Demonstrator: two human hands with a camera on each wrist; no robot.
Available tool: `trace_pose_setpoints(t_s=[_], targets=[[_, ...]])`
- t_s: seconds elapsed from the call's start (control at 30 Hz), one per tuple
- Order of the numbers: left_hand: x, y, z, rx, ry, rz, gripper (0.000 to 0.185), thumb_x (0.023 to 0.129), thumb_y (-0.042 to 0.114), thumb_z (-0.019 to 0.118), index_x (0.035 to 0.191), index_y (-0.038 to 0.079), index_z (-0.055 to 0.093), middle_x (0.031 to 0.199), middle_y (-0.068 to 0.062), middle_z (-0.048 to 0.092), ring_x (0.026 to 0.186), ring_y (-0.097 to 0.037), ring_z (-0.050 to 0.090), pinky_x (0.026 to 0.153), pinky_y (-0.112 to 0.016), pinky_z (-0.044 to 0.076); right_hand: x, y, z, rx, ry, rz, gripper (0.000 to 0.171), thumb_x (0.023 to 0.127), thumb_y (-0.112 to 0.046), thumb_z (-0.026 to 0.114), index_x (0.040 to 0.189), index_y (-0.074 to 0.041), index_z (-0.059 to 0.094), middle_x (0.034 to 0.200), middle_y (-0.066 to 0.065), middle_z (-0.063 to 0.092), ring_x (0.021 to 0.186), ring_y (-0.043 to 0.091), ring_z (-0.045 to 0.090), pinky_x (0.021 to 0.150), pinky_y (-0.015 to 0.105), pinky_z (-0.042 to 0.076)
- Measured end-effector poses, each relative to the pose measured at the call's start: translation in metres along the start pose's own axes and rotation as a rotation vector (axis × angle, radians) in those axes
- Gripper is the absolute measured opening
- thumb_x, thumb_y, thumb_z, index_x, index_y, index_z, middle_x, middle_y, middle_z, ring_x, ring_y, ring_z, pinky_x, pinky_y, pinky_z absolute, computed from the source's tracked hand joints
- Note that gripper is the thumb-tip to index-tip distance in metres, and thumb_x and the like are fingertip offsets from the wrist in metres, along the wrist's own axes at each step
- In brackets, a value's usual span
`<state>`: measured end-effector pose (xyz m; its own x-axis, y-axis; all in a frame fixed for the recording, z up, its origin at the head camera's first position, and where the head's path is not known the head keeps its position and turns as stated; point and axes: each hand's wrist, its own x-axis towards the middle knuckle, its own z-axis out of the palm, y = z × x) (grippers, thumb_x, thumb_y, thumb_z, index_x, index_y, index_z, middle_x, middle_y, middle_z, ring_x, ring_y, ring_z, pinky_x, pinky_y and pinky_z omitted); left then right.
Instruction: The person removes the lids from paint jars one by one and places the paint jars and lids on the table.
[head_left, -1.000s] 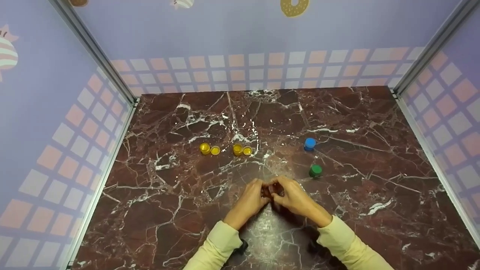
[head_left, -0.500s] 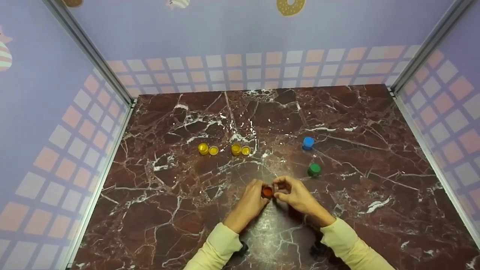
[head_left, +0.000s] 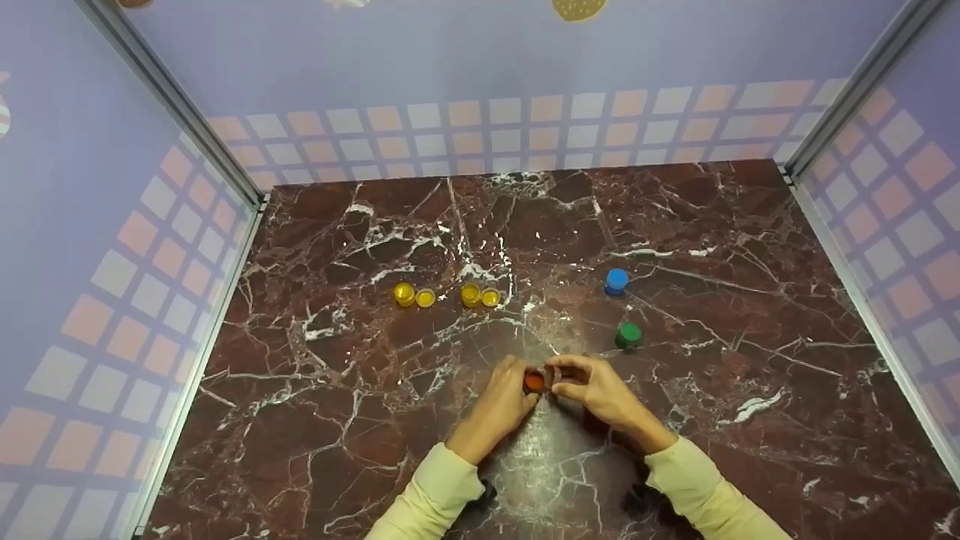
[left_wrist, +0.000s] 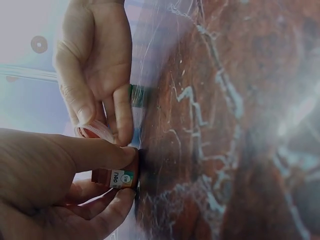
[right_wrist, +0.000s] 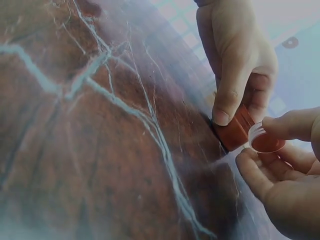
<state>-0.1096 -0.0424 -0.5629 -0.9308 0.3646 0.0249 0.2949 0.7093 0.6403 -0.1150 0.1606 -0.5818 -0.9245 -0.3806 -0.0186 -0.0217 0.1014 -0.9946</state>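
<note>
Both hands meet near the front middle of the marble table point(head_left: 360, 420). My left hand point(head_left: 516, 385) grips a small red jar point(head_left: 534, 382) that stands on the table; its label shows in the left wrist view point(left_wrist: 120, 177). My right hand point(head_left: 571, 379) pinches the jar's clear round lid point(head_left: 556, 373) between thumb and fingers, just right of the jar and apart from it. In the right wrist view the lid point(right_wrist: 264, 140) is tilted beside the red jar point(right_wrist: 234, 131). The jar's mouth is uncovered.
Two yellow jars point(head_left: 404, 293) point(head_left: 470, 294) stand at mid-left, each with a small yellow lid point(head_left: 425, 298) point(head_left: 490, 297) beside it. A blue capped jar point(head_left: 616, 280) and a green capped jar point(head_left: 628, 334) stand right of the hands. Purple walls enclose three sides.
A second ago both hands were closed together over the red jar. The right hand has since drawn slightly right with the lid, baring the jar's mouth.
</note>
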Motion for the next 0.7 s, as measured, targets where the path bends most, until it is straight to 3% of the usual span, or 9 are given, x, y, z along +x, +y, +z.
trace_pose_setpoints(t_s=[0.2,0.37,0.57,0.7], targets=[[0.002,0.000,0.000,-0.002,0.001,0.014,0.030,0.084,-0.002,0.080,0.111,-0.001,0.067,0.106,-0.012,0.060,0.105,-0.032,0.060,0.094,-0.042,0.052,-0.004,0.004,-0.003,0.107,0.046,0.048,0.044,0.089,0.006,0.073,0.129,0.016,0.059,0.116,0.027,0.065,0.095,0.018,0.068,0.083,0.023,0.056],[0.004,0.001,0.001,-0.005,0.000,0.014,0.030,0.084,-0.001,0.080,0.111,-0.002,0.067,0.108,-0.016,0.062,0.105,-0.034,0.061,0.092,-0.043,0.053,-0.008,0.006,-0.009,0.211,0.084,0.052,0.045,0.089,0.005,0.075,0.128,0.019,0.058,0.111,0.019,0.067,0.093,0.016,0.067,0.078,0.023,0.055],[0.009,0.000,0.000,-0.017,-0.009,-0.001,0.031,0.087,0.000,0.078,0.115,-0.002,0.064,0.122,-0.025,0.064,0.128,-0.044,0.053,0.106,-0.051,0.046,-0.010,0.005,-0.015,0.263,0.083,0.081,0.049,0.089,0.006,0.074,0.132,0.019,0.054,0.117,0.016,0.068,0.096,0.014,0.069,0.079,0.021,0.056],[0.014,-0.001,0.001,-0.027,0.009,0.008,0.029,0.086,-0.001,0.079,0.112,-0.001,0.067,0.113,-0.018,0.065,0.118,-0.039,0.059,0.101,-0.047,0.049,-0.011,0.002,-0.018,0.266,0.074,0.089,0.050,0.089,0.008,0.071,0.134,0.019,0.052,0.118,0.018,0.068,0.095,0.014,0.069,0.080,0.022,0.056]])
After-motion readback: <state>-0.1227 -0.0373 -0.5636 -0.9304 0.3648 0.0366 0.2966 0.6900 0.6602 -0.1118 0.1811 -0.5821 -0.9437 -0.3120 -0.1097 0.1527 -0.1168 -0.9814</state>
